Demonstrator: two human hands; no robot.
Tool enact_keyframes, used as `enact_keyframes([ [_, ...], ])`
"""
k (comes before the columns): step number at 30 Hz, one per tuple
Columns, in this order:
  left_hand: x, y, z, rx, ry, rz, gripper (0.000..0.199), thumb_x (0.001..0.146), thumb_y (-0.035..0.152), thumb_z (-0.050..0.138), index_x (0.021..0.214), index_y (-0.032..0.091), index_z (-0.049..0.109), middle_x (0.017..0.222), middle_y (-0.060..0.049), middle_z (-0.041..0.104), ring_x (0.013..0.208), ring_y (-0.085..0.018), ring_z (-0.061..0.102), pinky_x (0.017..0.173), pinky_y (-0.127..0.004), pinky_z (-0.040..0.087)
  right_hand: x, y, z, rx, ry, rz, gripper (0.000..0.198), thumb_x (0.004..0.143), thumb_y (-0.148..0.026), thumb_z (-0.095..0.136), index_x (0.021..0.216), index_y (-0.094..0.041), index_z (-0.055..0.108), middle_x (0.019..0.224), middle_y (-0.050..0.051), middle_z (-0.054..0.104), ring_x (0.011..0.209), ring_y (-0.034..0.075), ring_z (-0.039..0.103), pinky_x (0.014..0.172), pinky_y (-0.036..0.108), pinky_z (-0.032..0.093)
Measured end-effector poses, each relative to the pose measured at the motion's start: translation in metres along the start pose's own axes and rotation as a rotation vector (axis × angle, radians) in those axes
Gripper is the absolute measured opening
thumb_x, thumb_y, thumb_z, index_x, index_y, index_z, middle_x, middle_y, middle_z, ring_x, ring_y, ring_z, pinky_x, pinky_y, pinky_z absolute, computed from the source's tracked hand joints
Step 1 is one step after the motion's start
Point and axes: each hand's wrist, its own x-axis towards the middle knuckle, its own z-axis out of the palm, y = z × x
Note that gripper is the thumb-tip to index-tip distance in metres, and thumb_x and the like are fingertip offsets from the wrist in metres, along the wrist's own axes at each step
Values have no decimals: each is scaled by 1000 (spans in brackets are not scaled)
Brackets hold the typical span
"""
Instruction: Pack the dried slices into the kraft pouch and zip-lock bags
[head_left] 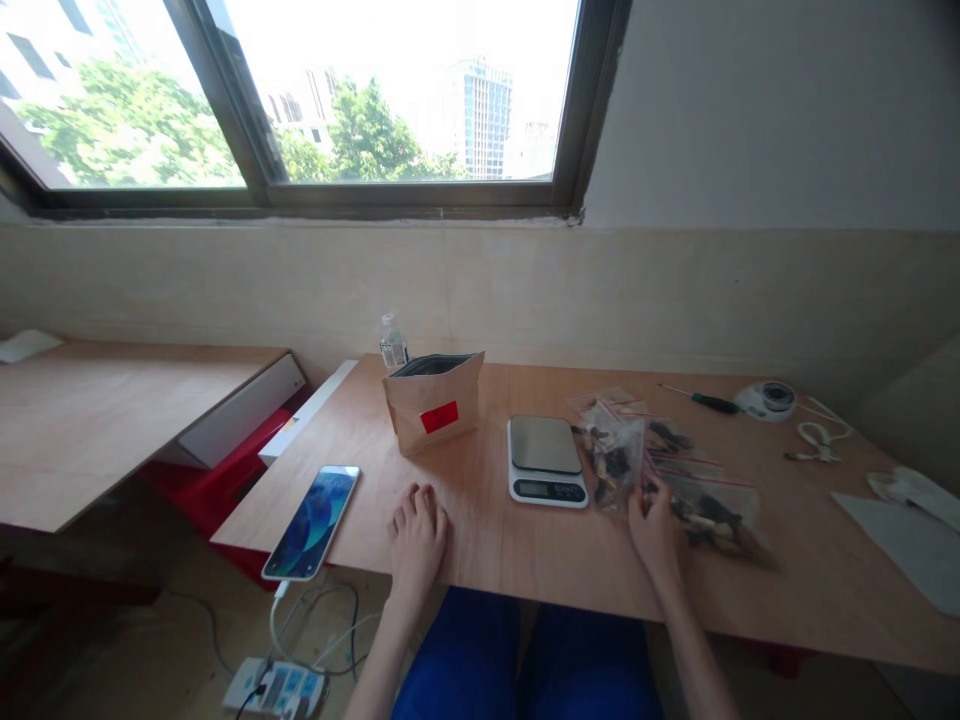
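Observation:
My left hand (418, 532) rests palm down on the wooden table (480, 540), its fingers loosely bent and slightly apart, holding nothing. In front of it stands a brown paper pouch (435, 405) with a red label and an open top. My right hand (656, 520) pinches the edge of a clear zip bag (616, 455) with dark pieces inside, tilted up beside the scale. Under and right of that hand lie more clear zip bags (716, 510) of dark and pale pieces. Between the hands sits a white digital scale (546, 460); its metal plate bears nothing.
A lit phone (313, 522) on a cable lies at the left edge. A small bottle (393, 342) stands behind the pouch. At the back right are a screwdriver (712, 402), a round white device (769, 400) and its cable. A power strip (274, 688) lies on the floor.

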Motion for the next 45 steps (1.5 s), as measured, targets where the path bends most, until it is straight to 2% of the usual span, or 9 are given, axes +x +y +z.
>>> enact_keyframes([
  [9,3,4,1,243,8,41,42,92,32,33,126,13,50,127,-16,51,103,-29,51,86,-43,39,0,-3,-1,-45,8,-7,40,90,-35,35,122,-14,44,78,9,67,65,24,63,52,28,31],
  [16,4,8,0,204,-41,16,40,93,31,31,122,16,54,120,-14,54,104,-30,50,86,-44,37,-1,-10,-6,-98,3,-10,39,91,-35,35,122,-12,44,79,11,68,66,25,64,50,28,30],
  [27,8,7,2,124,-91,-62,41,92,35,31,122,15,52,119,-14,56,105,-30,51,88,-44,37,-1,-16,-7,-186,-25,-47,39,92,-31,33,123,-10,45,81,15,69,70,28,67,55,30,41],
  [31,8,6,-9,68,-112,-60,37,91,33,35,119,16,54,117,-12,58,103,-26,53,88,-39,39,-2,-17,-8,-192,-31,-68,38,93,-31,32,122,-9,45,82,16,69,72,28,67,57,31,42],
  [34,7,-9,-30,55,-54,-106,41,89,35,37,123,13,49,121,-15,54,108,-25,51,91,-38,38,-2,-16,-9,-192,-32,-66,39,93,-31,32,122,-10,44,84,16,69,73,29,67,58,31,43],
  [37,7,-38,-54,136,131,-303,71,81,48,47,135,3,32,133,-25,41,123,-36,38,98,-48,29,-2,-16,-9,-179,-39,-48,39,93,-32,32,123,-11,44,84,16,69,73,29,67,58,32,43],
  [38,8,-50,-60,175,135,-367,84,76,52,52,137,-1,26,132,-29,39,124,-39,36,98,-51,27,-2,-16,-9,-178,-44,-41,39,92,-32,32,123,-11,44,83,15,69,73,29,67,57,32,42],
  [41,16,-82,-71,265,4,-477,100,68,57,55,135,-9,23,129,-36,39,121,-46,36,96,-58,23,-3,-17,-10,-178,-55,-42,40,92,-33,32,124,-11,44,81,15,69,71,29,67,57,32,42],
  [45,23,-107,-74,316,-151,-545,78,71,57,46,120,-4,46,117,-32,49,112,-45,44,93,-56,24,-3,-15,-10,-170,-49,-39,41,92,-34,31,123,-10,44,81,15,68,71,28,66,57,31,41],
])
